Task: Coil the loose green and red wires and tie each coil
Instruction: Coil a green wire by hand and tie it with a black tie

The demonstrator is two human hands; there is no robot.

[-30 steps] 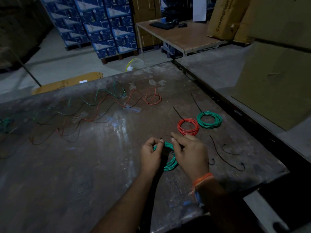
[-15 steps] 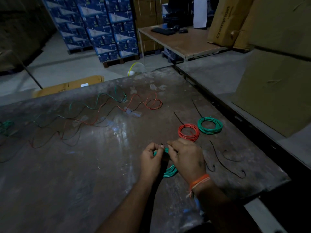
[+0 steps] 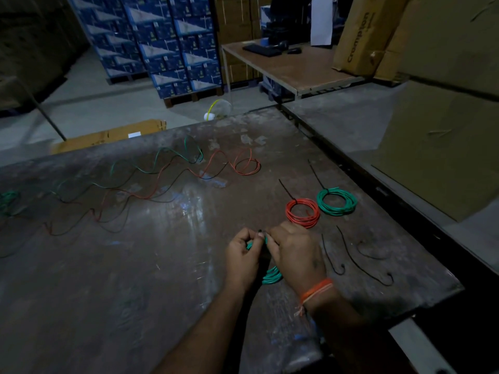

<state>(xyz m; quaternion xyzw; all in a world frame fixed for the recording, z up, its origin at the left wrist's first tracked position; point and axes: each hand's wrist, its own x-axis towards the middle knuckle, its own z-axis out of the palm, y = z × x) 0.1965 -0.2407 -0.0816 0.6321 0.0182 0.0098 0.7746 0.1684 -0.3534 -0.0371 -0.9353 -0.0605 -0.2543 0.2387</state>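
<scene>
The table [image 3: 162, 265] carries all items. Two tied coils [image 3: 303, 213] lie side by side behind the right hand [image 3: 295, 253]. Three loose ties [image 3: 359, 257] lie right of that hand. Uncoiled wires [image 3: 151, 182] lie far left behind the left hand [image 3: 243, 259].

The person is working bare-armed, no sleeves showing on either forearm. The right hand [image 3: 295, 253] is wearing an orange thread band [image 3: 316, 290] at the wrist, with frayed loose ends hanging off it. The left hand [image 3: 241, 259] is wearing nothing.
</scene>
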